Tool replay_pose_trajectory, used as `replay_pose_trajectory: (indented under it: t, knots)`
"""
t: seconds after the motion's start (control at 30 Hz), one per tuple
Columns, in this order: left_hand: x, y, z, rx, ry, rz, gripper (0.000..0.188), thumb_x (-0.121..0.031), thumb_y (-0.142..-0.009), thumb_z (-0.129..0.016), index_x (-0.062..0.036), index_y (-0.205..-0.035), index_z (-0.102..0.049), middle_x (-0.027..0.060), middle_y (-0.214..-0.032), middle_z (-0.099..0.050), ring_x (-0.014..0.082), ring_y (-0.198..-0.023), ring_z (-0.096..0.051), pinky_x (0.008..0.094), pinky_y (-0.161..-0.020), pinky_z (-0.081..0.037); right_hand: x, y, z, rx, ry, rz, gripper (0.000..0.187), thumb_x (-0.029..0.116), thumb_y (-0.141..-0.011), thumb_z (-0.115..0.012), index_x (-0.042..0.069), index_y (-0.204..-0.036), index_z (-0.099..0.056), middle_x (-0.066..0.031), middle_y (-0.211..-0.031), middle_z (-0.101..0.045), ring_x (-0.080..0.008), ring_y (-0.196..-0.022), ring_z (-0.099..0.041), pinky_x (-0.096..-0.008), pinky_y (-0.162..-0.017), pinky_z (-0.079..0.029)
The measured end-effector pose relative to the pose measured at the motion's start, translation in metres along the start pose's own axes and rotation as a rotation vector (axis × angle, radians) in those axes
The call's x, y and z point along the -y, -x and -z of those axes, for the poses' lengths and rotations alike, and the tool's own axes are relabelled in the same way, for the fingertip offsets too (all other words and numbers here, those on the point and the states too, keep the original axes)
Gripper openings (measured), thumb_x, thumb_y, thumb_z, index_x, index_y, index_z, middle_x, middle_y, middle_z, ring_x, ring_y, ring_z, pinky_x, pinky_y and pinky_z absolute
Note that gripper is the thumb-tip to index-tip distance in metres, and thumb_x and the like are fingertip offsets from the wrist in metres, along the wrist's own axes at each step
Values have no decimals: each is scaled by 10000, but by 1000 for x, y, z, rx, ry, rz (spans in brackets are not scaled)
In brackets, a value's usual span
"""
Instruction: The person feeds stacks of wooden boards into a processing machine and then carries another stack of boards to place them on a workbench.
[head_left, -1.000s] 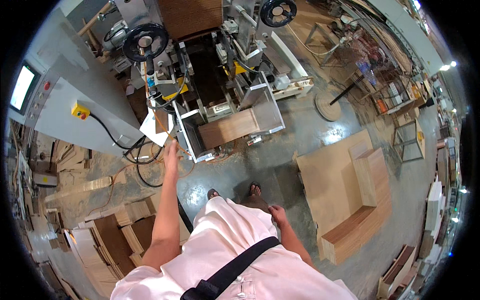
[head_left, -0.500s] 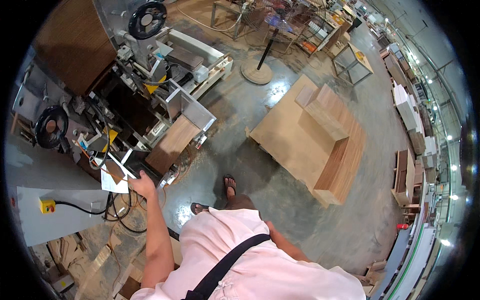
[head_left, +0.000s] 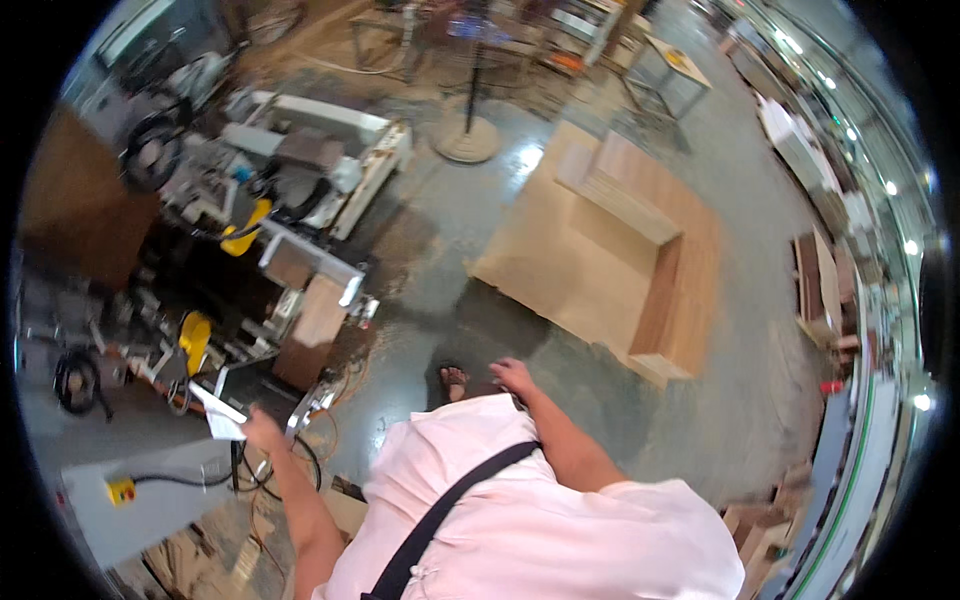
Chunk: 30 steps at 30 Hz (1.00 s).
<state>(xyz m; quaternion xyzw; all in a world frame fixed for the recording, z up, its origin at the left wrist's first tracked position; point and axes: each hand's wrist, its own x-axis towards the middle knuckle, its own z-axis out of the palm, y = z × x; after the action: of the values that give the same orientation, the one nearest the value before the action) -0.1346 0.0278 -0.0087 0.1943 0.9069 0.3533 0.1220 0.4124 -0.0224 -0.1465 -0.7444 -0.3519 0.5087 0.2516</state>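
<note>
- Left hand (head_left: 262, 430), torso's ten o'clock: at white sheet (head_left: 222, 413) beside machine (head_left: 310, 258); blurred, couldn't tell grip.
- Right hand (head_left: 512, 376), twelve o'clock: half open, apparently empty. Stacked boards (head_left: 700, 262), one o'clock.
- Judged step: handling sheet mid-turn; a hold called for pinched fingers.
- Since earlier: view swung clockwise; right hand came forward off thigh.

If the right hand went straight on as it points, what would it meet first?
The right hand looks free over the glossy grey concrete floor; farther on, perhaps the white metal machine beam, though depth is unclear.
</note>
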Motion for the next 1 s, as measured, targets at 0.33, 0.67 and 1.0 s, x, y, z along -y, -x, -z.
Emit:
replay_pose_trajectory:
  t: [0.33,0.67,1.0]
  knots:
    - [18,-22,-8,-57,-235,-4,592,-373,-880,-599,150,-1154,-552,339,-1038,-626,476,-978,-613,523,-864,-481,-17,-9,52,-25,8,-289,432,352,-800,-661,-26,-1006,-695,-213,-901,-703,-319,-874,-685,-409,-773,-518]
    - [11,-19,-8,-97,-352,-95,567,-357,-894,-584,179,-1078,-564,364,-1008,-622,489,-938,-621,519,-828,-499,-65,3,56,-24,187,-183,319,295,-819,-613,4,-894,-721,-167,-832,-707,-260,-759,-668,-391,-697,-518]
    - [19,2,-17,-138,-321,-83,495,-333,-887,-579,135,-1049,-586,334,-993,-637,471,-897,-638,520,-785,-517,-39,-39,66,-3,25,-191,391,348,-840,-657,-6,-1001,-701,-139,-827,-698,-225,-690,-657,-370,-642,-518]
